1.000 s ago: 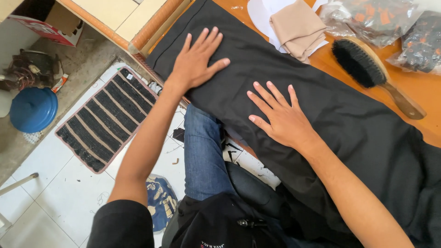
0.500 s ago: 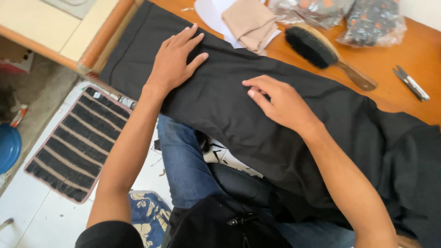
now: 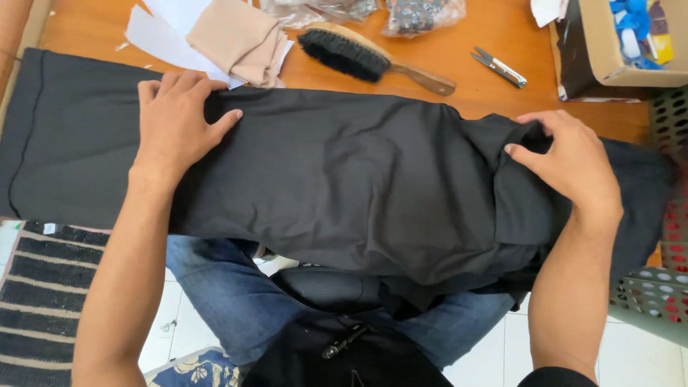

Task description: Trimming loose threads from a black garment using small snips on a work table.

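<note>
Bright, even daylight; shadows soft and short. Focus sharp at centre. Slight blur and wide-angle stretching at the right and near edges.

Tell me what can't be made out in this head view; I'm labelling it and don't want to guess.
- Black garment: its kind; the left end is cut by the frame edge, the right end is bunched under the right hand.
- Cardboard box: contents cut off by the top edge.
- Clear bags: cropped at the top.
- Table under the cloth: covered.
</note>
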